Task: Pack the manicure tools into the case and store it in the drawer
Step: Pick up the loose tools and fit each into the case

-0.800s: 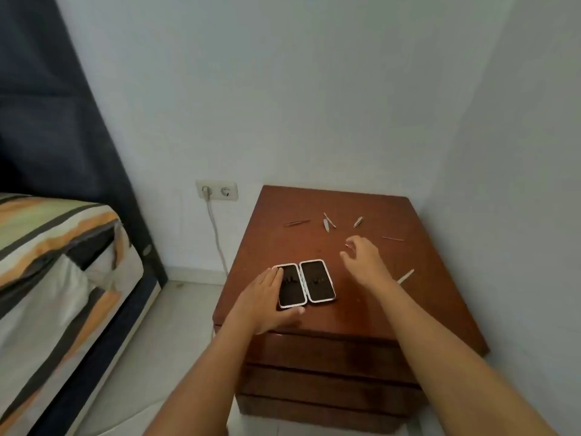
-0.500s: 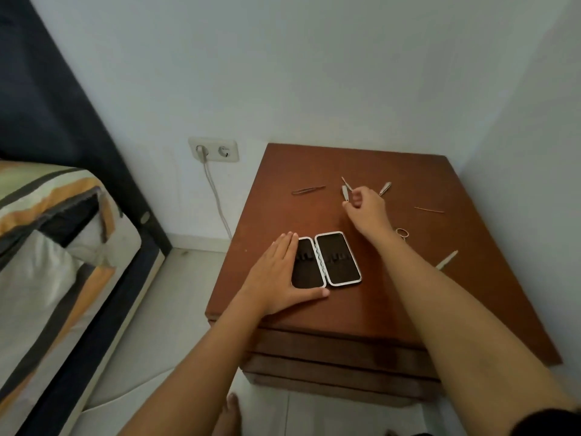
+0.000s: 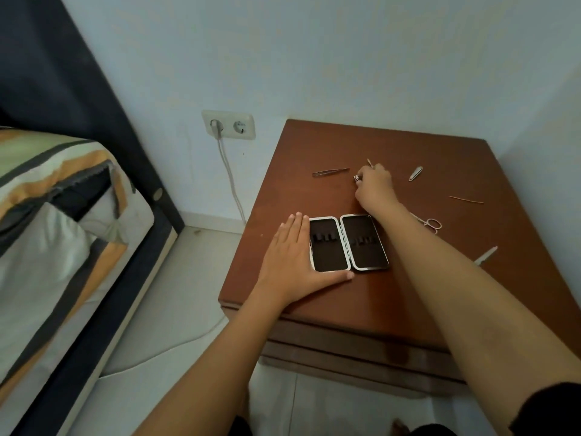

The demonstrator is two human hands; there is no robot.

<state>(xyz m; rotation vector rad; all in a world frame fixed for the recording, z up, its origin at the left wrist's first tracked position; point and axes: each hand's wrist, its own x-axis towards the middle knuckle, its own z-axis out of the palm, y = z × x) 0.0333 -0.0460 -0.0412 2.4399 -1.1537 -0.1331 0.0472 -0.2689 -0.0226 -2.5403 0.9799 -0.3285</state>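
- The left hand [image 3: 292,262] lies flat and unclenched on the worktop [image 3: 361,297], its thumb along the near edge of the open case [image 3: 347,242], bracing it.
- The case looks empty; if the brace eases, it could skid when tools are pressed in.
- Scissors [image 3: 429,223] and a file [image 3: 485,255] lie beside the right forearm, which could sweep them off.
- Farther back, the right hand [image 3: 375,185] pinches a small metal tool [image 3: 356,178]; so slight a grip could let it slip.
- Tweezers [image 3: 330,172], a clipper [image 3: 415,173] and a thin stick [image 3: 465,199] lie loose.

black-lined case [image 3: 347,242], reddish-brown nightstand [image 3: 440,294]
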